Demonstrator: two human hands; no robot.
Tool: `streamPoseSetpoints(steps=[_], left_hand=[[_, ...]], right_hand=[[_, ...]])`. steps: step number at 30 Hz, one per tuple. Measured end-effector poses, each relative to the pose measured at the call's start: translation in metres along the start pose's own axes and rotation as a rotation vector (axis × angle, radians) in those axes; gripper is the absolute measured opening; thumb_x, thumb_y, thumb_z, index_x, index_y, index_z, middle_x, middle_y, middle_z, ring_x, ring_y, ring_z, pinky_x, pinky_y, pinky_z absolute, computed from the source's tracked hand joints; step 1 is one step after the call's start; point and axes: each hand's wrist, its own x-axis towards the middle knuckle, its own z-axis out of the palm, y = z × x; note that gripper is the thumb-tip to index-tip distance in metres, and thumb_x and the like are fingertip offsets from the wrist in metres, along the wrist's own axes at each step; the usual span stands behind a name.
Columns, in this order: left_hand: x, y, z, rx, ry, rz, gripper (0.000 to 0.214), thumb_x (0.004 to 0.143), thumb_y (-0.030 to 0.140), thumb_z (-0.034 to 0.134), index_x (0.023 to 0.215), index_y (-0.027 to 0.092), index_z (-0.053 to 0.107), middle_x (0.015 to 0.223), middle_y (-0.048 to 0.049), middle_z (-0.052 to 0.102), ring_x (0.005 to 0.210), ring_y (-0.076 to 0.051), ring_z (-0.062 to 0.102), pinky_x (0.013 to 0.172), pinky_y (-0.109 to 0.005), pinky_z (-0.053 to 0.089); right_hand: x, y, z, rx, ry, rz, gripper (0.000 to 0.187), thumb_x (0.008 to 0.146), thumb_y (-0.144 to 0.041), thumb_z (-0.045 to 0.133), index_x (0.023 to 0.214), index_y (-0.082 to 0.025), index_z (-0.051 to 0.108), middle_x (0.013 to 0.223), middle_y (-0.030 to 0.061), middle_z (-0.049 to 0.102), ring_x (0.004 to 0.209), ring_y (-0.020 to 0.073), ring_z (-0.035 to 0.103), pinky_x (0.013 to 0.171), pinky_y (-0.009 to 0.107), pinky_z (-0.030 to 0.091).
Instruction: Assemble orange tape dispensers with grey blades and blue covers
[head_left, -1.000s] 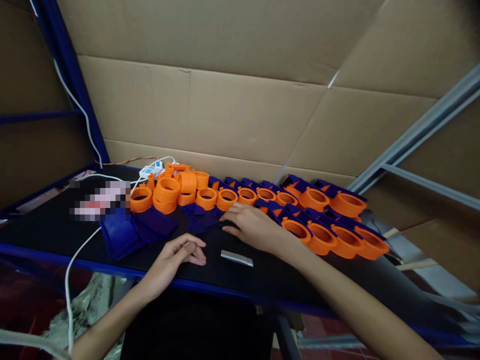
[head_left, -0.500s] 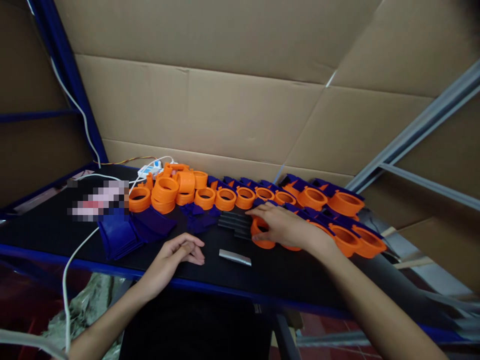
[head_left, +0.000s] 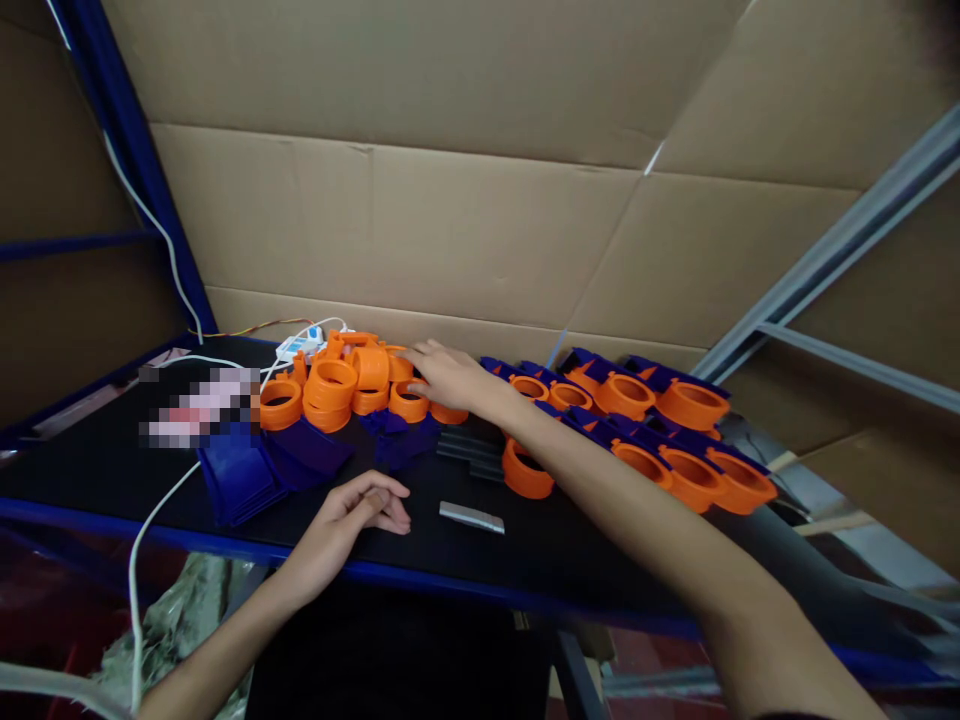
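My right hand reaches across to the back row of orange rings. Its fingers are spread above an orange ring, and I cannot tell whether they touch it. My forearm hides some of the orange-and-blue pieces behind it. On the black tabletop, my left hand rests loosely curled, with nothing visible in it. To its right lies a row of small silvery strips. Black ribbed strips lie beyond them, beside a single orange ring.
Flat blue pieces are stacked at left, with small blue parts nearby. Orange rings are heaped behind. Rings with blue parts fill the right. A white cable hangs over the table's blue front edge. Cardboard walls the back.
My right hand has moved left and away from me, from the ring beside the black strips to the back row of orange rings. The left hand stays put.
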Motion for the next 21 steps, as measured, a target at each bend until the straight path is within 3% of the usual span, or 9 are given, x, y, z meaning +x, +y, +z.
streamPoseSetpoints(steps=[3, 7, 15, 21], left_hand=[[0.0, -0.001, 0.0, 0.011, -0.005, 0.004, 0.029, 0.096, 0.039, 0.055, 0.103, 0.015, 0.07, 0.087, -0.0074, 0.07, 0.085, -0.022, 0.07, 0.086, -0.038, 0.054], [0.0, -0.002, 0.0, 0.02, -0.013, 0.003, 0.028, 0.096, 0.037, 0.054, 0.104, 0.016, 0.07, 0.086, -0.0067, 0.069, 0.084, -0.022, 0.07, 0.085, -0.037, 0.054], [0.0, -0.002, -0.001, 0.022, -0.012, -0.001, 0.027, 0.096, 0.037, 0.055, 0.103, 0.015, 0.07, 0.086, -0.0071, 0.069, 0.084, -0.022, 0.07, 0.084, -0.037, 0.054], [0.0, -0.002, -0.001, -0.047, -0.001, 0.004, 0.028, 0.096, 0.036, 0.055, 0.108, 0.015, 0.07, 0.092, -0.0096, 0.071, 0.09, -0.025, 0.069, 0.089, -0.043, 0.054]], right_hand=[[0.039, 0.008, 0.013, -0.002, -0.015, 0.05, 0.047, 0.086, -0.023, 0.069, 0.132, -0.019, 0.06, 0.128, 0.0143, 0.065, 0.12, 0.03, 0.059, 0.095, 0.037, 0.047], [0.056, 0.023, 0.021, 0.022, -0.013, 0.08, 0.035, 0.087, -0.023, 0.068, 0.122, -0.021, 0.068, 0.114, 0.0126, 0.072, 0.107, 0.0289, 0.067, 0.087, 0.033, 0.049], [0.049, 0.036, 0.003, 0.087, 0.143, -0.019, 0.037, 0.088, -0.014, 0.063, 0.125, -0.015, 0.067, 0.125, 0.012, 0.068, 0.117, 0.0245, 0.059, 0.102, 0.034, 0.04], [0.017, 0.035, -0.034, 0.124, 0.322, 0.001, 0.029, 0.089, -0.017, 0.063, 0.116, -0.011, 0.067, 0.107, 0.0126, 0.068, 0.102, 0.0244, 0.057, 0.091, 0.036, 0.042]])
